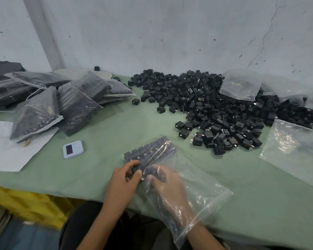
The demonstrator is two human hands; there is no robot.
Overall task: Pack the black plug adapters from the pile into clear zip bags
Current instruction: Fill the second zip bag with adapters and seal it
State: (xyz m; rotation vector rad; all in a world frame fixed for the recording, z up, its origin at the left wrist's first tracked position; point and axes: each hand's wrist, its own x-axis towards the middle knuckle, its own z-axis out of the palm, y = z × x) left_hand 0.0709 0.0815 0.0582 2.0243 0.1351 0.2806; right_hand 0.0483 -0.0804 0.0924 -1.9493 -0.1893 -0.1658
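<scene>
A big pile of black plug adapters (215, 103) covers the back right of the green table (101, 170). In front of me lies a clear zip bag (197, 181) with rows of adapters (150, 152) packed at its far end. My right hand (168, 188) is inside the bag up to the wrist, its fingers against the nearest adapters. From outside, at the bag's left edge, my left hand (124, 179) pinches the bag and the adapters in it.
Several filled zip bags (65, 101) are heaped at the back left, partly on a white sheet (11, 156). A small white timer (73, 149) lies left of the bag. Empty clear bags lie at the right (294, 152) and on the pile (240, 85). A yellow crate (25, 202) sits below the table edge.
</scene>
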